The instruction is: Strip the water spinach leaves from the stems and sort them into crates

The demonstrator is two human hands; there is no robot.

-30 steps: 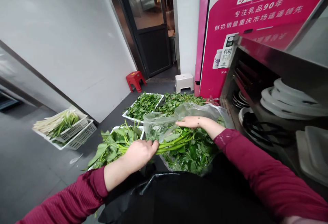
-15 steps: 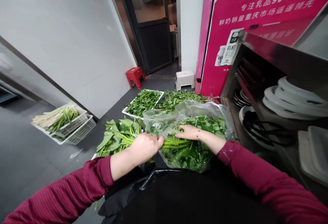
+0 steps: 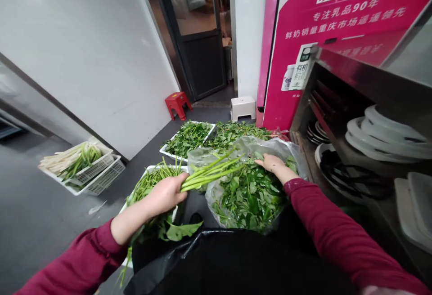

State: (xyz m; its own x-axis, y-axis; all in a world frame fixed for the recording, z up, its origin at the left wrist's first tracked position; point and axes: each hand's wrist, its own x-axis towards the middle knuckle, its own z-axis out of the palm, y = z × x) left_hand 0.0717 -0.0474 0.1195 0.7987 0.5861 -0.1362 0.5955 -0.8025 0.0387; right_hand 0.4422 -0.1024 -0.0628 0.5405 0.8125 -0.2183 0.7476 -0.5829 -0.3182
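My left hand [image 3: 168,191] is closed round a bunch of long green stems [image 3: 211,172], whose cut ends point right, toward the plastic bag. Leaves of the bunch [image 3: 182,231] hang below that hand. Beneath it is a white basket [image 3: 126,207] with more green stems [image 3: 160,176]. My right hand [image 3: 273,164] is over the back right of a clear plastic bag [image 3: 216,203] full of loose green leaves [image 3: 251,194]. Its thumb stands out to the left and it touches the leaves; the other fingertips are partly hidden.
Behind the bag lie a white tray of leaves [image 3: 189,135] and a heap of greens [image 3: 236,132]. At left are stacked white baskets [image 3: 104,173] with leeks or scallions. Red [image 3: 178,104] and white stools [image 3: 243,107] stand near the door. A shelf with plates [image 3: 381,135] borders the right.
My left hand has moved left and down with the stems, whose cut ends have lifted. My right hand has left the stems and moved right, over the leaves in the bag.
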